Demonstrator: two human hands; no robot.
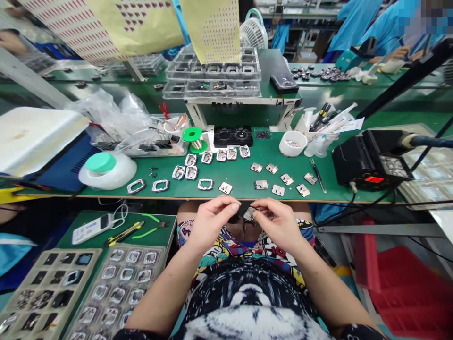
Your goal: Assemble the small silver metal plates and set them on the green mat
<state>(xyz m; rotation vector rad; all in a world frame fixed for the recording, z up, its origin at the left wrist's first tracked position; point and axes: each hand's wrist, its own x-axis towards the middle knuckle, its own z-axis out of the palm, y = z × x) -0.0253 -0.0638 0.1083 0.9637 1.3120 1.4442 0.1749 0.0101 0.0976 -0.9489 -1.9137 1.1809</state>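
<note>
Just in front of the table edge, above my lap, my right hand [278,221] pinches a small rounded-square metal module [249,214] between thumb and fingers. My left hand [215,218] is beside it, thumb and forefinger pressed together; whatever they may hold is too small to make out. On the green mat nearest my hands lies a similar silver module [225,188]. Several more silver modules [278,190] are spread to the right, by black tweezers [317,175]. Left of them are empty watch-case frames [205,184] and frames with parts inside [191,173].
A green solder spool [192,137], a white cup [293,143] and a black soldering station [371,163] stand on the bench. A white bottle [108,171] is at left. Below left are filled trays [118,293], cutters [152,226] and a knife [125,233]. A co-worker's hand [399,53] shows behind.
</note>
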